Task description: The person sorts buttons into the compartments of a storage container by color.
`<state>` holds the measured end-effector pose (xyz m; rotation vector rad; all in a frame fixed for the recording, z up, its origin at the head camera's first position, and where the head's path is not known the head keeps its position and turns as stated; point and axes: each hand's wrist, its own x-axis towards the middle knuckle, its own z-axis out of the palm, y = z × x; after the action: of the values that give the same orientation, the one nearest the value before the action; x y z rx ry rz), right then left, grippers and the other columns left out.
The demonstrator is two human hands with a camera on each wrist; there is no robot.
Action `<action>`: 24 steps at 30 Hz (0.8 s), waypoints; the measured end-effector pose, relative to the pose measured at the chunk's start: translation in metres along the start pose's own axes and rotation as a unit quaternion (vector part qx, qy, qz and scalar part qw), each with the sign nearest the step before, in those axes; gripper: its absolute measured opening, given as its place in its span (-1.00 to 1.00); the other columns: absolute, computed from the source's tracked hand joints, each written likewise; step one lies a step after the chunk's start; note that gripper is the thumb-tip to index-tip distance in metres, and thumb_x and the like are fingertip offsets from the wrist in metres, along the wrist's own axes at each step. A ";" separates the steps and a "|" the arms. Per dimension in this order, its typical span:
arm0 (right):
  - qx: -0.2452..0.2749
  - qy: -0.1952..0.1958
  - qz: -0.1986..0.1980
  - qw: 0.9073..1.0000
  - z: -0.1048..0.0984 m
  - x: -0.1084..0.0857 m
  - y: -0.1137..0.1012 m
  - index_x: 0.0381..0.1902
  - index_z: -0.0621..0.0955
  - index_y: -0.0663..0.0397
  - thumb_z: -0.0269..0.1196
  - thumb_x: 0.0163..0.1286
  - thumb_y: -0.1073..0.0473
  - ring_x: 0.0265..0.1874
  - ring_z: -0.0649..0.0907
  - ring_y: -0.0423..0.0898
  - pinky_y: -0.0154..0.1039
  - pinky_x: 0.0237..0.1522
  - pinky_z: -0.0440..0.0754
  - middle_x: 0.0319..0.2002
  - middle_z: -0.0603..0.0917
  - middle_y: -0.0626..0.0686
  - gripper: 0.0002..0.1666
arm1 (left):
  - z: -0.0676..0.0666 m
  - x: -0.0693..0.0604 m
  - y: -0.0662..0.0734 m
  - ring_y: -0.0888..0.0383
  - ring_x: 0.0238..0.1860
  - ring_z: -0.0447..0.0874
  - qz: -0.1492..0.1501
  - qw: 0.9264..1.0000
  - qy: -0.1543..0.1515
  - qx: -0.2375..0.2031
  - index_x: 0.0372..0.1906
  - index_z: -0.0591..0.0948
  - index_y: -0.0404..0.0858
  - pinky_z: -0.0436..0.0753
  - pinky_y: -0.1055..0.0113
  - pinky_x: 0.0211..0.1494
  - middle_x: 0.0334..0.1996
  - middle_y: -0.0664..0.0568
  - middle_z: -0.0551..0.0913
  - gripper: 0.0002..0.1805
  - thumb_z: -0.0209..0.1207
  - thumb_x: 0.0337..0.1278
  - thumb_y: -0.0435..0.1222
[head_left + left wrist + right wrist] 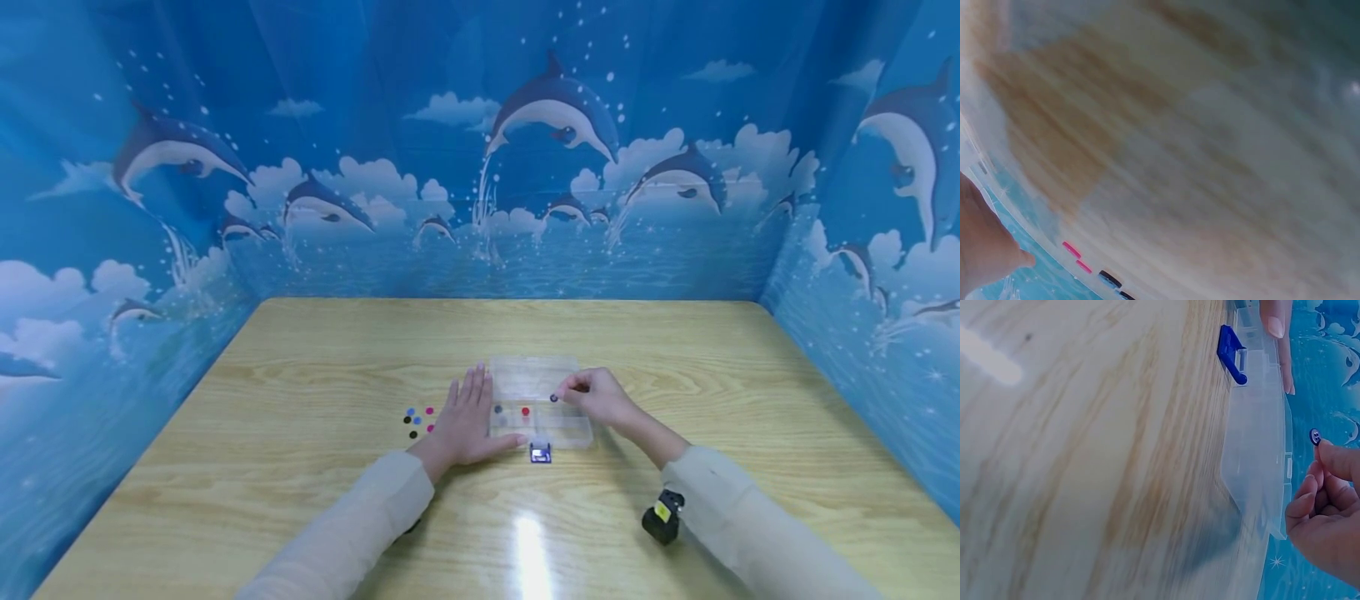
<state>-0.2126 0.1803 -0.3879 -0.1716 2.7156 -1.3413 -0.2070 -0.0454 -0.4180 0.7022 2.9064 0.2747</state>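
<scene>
My right hand [602, 400] pinches a small dark button [553, 398] between thumb and fingertip, above a clear plastic compartment box [573, 432]. The right wrist view shows holes in the button [1315, 437]; the other fingers curl inward. Spread with straight fingers, my left hand [465, 427] rests along the box's left side, its thumb near the front edge. A red button [525, 412] and a greyish-blue button [498, 409] lie in the box's compartments. The raised lid [534, 377] is at the back, and a blue latch [540, 452] sticks out in front.
Several loose blue, black and pink buttons [413, 434] lie on the wooden table [337, 358] left of my left hand. A dolphin-print curtain [420, 200] surrounds the table's back and sides. A black device [663, 517] sits at my right wrist.
</scene>
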 end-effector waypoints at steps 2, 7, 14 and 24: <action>0.000 -0.001 -0.006 1.000 0.001 0.001 0.000 -0.36 0.64 0.31 0.18 0.27 0.31 -0.45 0.47 -0.18 -0.36 -0.40 0.45 -0.44 0.63 0.07 -0.86 | 0.000 0.000 0.000 -0.10 0.49 -0.37 0.000 1.000 0.000 0.000 0.44 -0.21 -0.37 -0.21 0.00 0.50 0.47 -0.19 -0.36 0.17 -0.20 0.03 0.42; -0.005 -0.003 -0.006 1.000 0.003 0.002 0.000 -0.38 0.65 0.30 0.18 0.27 0.32 -0.45 0.47 -0.18 -0.36 -0.40 0.45 -0.44 0.63 0.06 -0.86 | 0.002 0.000 0.000 -0.10 0.49 -0.36 0.003 1.000 0.003 -0.001 0.44 -0.20 -0.38 -0.20 0.00 0.50 0.47 -0.19 -0.35 0.17 -0.20 0.02 0.42; -0.019 -0.013 -0.005 1.000 0.004 0.005 -0.001 -0.39 0.65 0.26 0.16 0.29 0.32 -0.42 0.51 -0.17 -0.35 -0.38 0.48 -0.39 0.65 0.09 -0.86 | 0.003 0.001 -0.001 -0.09 0.49 -0.36 0.003 1.000 0.001 0.000 0.44 -0.20 -0.38 -0.20 0.00 0.50 0.47 -0.18 -0.35 0.17 -0.20 0.02 0.43; -0.024 -0.026 -0.023 0.999 0.006 0.005 -0.004 -0.40 0.64 0.28 0.16 0.29 0.32 -0.45 0.49 -0.17 -0.34 -0.41 0.46 -0.42 0.65 0.09 -0.85 | 0.003 0.001 -0.002 -0.08 0.49 -0.38 0.004 1.000 0.001 0.001 0.44 -0.21 -0.37 -0.20 0.00 0.50 0.47 -0.18 -0.36 0.18 -0.22 0.02 0.44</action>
<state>-0.2166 0.1725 -0.3886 -0.2705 2.7184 -1.2643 -0.2083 -0.0464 -0.4218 0.7130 2.9060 0.2743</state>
